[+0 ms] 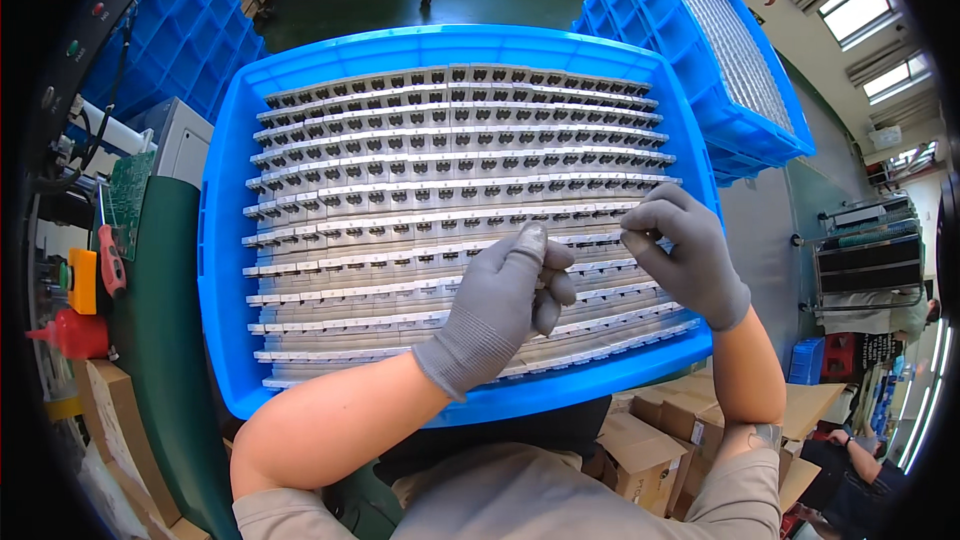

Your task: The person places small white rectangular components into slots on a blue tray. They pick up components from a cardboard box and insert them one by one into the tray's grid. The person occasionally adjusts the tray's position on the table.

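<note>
A large blue plastic crate (225,240) lies in front of me, packed with rows of white modules (400,162) that look like miniature circuit breakers with black levers. Both my hands wear grey knitted gloves and hover over the right half of these rows. My left hand (500,295) is closed, thumb laid over the curled fingers; whatever it may hold is hidden. To its right and a little farther off, my right hand (682,248) has thumb and forefinger brought together in a pinch. Nothing I can name shows between those fingertips.
Another blue crate (660,15) with similar rows stands at the far right, stacked on others. To the left are a red-handled screwdriver (110,260), a red bottle (75,334) and a green circuit board (130,185). Cardboard boxes (640,450) sit near my body; other people are farther off.
</note>
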The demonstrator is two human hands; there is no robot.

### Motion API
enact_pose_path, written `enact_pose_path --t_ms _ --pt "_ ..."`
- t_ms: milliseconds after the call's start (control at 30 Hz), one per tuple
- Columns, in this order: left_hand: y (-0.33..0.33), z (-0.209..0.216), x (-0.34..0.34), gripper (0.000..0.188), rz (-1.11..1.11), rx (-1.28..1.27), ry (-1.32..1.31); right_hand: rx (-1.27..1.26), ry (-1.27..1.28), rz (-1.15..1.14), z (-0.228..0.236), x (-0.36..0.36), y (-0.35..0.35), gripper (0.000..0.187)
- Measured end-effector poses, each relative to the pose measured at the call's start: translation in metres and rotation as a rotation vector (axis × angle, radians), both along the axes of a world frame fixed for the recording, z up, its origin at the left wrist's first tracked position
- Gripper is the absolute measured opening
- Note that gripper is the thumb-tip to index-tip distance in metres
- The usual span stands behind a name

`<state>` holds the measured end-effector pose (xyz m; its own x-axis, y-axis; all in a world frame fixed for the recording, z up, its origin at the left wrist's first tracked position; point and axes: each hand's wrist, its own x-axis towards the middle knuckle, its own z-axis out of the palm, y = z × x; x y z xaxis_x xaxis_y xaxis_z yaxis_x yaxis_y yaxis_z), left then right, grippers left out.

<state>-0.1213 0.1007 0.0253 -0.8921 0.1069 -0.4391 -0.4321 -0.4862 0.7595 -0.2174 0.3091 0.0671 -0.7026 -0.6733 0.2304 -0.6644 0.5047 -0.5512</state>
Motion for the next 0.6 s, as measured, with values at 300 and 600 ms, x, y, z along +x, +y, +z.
enact_pose_path --t_ms 300,600 --pt "0.0 -0.002 0.002 0.046 0.008 0.039 0.049 0.146 0.04 0.017 -0.035 -0.01 0.024 0.011" --pt "0.001 -0.004 0.001 0.045 0.001 0.013 0.053 0.25 0.263 0.068 -0.044 -0.01 0.021 0.01"
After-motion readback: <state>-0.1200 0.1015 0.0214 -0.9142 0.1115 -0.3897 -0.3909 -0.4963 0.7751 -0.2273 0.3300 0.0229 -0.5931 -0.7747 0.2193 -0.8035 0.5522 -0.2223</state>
